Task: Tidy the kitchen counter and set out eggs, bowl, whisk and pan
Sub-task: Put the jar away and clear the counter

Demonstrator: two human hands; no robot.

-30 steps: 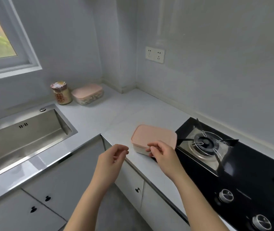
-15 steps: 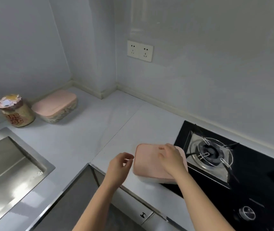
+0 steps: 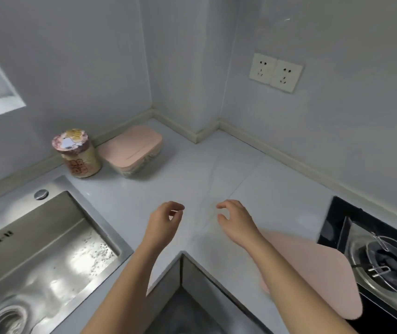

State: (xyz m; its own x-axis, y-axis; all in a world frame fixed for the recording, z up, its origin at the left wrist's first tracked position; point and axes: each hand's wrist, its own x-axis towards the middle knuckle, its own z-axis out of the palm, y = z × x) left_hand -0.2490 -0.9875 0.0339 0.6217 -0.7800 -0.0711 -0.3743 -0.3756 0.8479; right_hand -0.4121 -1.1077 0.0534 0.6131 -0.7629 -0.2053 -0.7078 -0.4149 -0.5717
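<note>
Off to the left of the fingers lay the steel sink (image 3: pixel 36 237), and well ahead of them, against the wall, a lidded noodle cup (image 3: pixel 79 153) stood just beside the far pink box (image 3: pixel 132 148); I could not tell whether the two touched. The left hand (image 3: pixel 162 224) hovered over the counter (image 3: pixel 216 169), palm turned inward, fingers loosely curled with thumb and forefinger close together, and nothing between them. The right hand (image 3: pixel 237 220) hung level with it and a little apart, fingers likewise slack and curved, holding nothing. Behind those right fingers, beside and partly under the forearm, sat the near pink box (image 3: pixel 325 273), close against the hob (image 3: pixel 390 261) at the far right. Eggs, bowl, whisk and pan were nowhere in view, so I took this for the tidying part, with the setting-out not yet begun. The next move, I judged, called for picking a target: a long reach forward to the things at the wall, or drawing back to the near box and taking it by both sides.
</note>
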